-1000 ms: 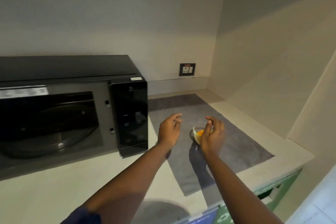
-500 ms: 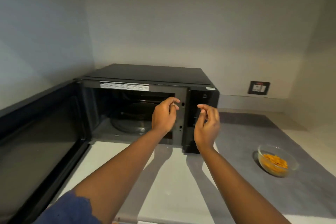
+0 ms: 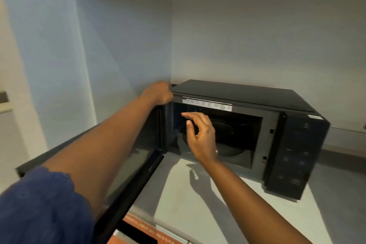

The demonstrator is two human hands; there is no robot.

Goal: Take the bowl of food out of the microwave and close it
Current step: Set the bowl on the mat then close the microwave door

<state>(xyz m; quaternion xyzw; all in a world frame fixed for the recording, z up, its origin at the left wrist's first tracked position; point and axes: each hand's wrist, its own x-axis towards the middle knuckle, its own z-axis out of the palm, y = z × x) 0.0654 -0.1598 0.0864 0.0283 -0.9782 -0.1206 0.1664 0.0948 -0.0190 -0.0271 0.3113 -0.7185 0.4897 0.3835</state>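
Microwave sits mid-frame on the counter, door wide open; no bowl shows. Our left hand clasps the door's top corner, right hand hovers loose. We should swing it steadily until it latches.

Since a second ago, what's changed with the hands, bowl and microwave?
The left hand went from beside the bowl to the top hinge-side corner of the open microwave door, seemingly gripping it. The right hand let the bowl go and now hovers, open, before the cavity. The black microwave stays open; the bowl is out of view.
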